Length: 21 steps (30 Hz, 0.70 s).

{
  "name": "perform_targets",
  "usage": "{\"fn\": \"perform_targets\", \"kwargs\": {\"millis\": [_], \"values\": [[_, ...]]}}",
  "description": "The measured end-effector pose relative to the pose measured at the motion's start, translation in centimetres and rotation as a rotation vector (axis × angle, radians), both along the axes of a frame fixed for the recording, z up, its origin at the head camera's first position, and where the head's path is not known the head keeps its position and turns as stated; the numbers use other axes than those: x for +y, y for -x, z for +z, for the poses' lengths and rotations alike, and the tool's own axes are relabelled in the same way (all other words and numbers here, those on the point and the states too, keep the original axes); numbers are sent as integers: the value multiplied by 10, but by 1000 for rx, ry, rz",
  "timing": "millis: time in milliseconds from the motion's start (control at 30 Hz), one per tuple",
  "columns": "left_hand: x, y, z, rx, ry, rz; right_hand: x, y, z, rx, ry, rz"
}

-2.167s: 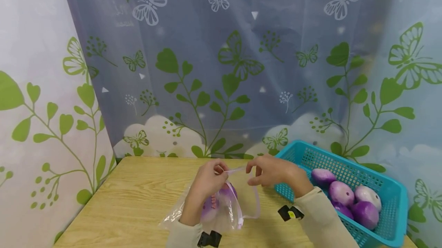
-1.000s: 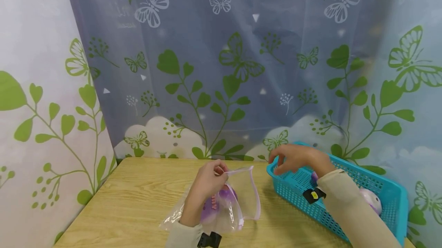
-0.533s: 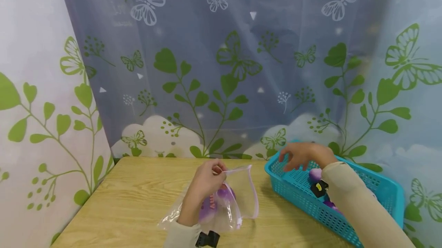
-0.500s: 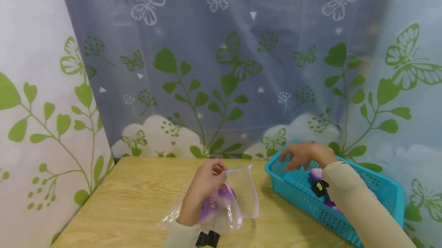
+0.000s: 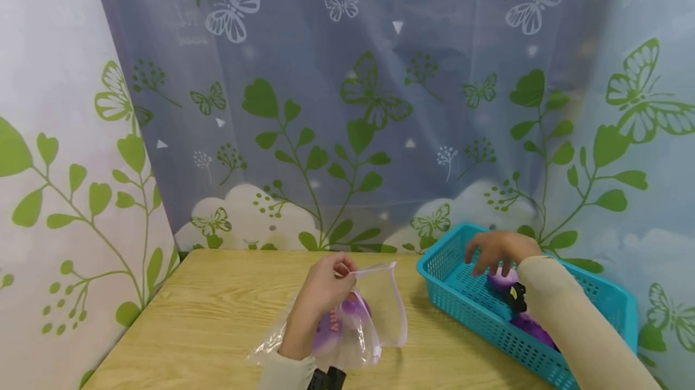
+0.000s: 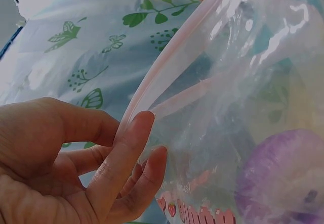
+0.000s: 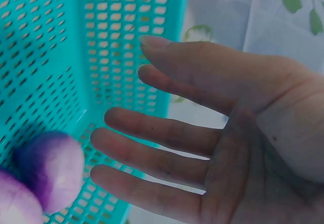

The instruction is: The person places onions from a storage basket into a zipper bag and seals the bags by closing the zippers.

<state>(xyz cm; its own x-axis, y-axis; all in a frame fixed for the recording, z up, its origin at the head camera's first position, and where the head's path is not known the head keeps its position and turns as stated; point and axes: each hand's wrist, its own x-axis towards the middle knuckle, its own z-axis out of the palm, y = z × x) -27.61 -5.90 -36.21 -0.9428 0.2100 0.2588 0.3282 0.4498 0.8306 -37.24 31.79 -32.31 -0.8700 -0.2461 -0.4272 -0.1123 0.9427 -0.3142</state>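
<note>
My left hand [image 5: 326,284] pinches the pale pink zip rim of a clear zip bag [image 5: 391,311] between thumb and fingers. The bag's mouth gapes toward the right. Inside it lies a round purple-and-white onion [image 6: 283,178], seen through the plastic near red printed lettering. My right hand [image 5: 502,251] is over the turquoise basket [image 5: 461,314], fingers spread and nothing in its grasp. In the right wrist view a purple-and-white onion [image 7: 55,168] lies in the basket, a short way from the fingertips, with another onion [image 7: 17,201] beside it. My right forearm hides part of the basket.
The basket has perforated walls and a raised rim, and stands at the right on a wooden table [image 5: 217,299]. A curtain [image 5: 304,106] printed with leaves and butterflies hangs right behind the table's back edge.
My right hand let go of the bag's rim, moved right to the basket, and has since shifted further right and lower toward the onions. My left hand keeps its pinch on the bag.
</note>
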Motion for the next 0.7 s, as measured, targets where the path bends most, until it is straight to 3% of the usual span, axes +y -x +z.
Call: {"fn": "perform_targets", "kwargs": {"millis": [367,700], "values": [[0,1,-1,-21,-15,-4,29,12,-19,118,-20,-40],[-1,2,-1,-26,3,6,44,12,-35,178,-132,-126]]}}
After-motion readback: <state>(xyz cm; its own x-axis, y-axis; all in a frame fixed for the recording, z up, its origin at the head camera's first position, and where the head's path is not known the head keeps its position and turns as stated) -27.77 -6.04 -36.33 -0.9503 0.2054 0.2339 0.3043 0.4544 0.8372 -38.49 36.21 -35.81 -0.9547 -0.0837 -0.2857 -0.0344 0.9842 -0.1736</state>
